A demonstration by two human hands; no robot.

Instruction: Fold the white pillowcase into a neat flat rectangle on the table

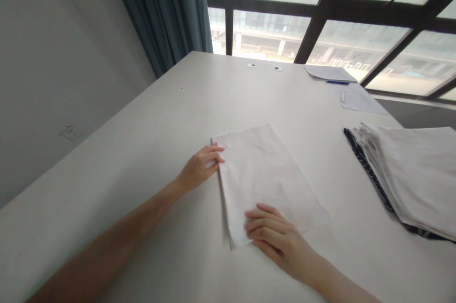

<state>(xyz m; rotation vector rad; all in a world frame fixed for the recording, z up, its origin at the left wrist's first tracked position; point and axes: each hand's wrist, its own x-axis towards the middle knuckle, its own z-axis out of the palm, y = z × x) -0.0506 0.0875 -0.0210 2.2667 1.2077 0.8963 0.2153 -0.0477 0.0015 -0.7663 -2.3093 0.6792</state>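
Observation:
A folded white cloth lies on the white table in front of me, its left edge showing layers. My left hand is at that left edge, near the far corner, with thumb and fingers closed on the fabric. My right hand rests over the near part of the cloth, its fingers extended and slightly bent on the surface. No object shows in the right hand.
To the right lies a stack of white cloths on a dark patterned piece. Papers and a blue pen lie at the far right of the table. Behind are windows and a blue curtain.

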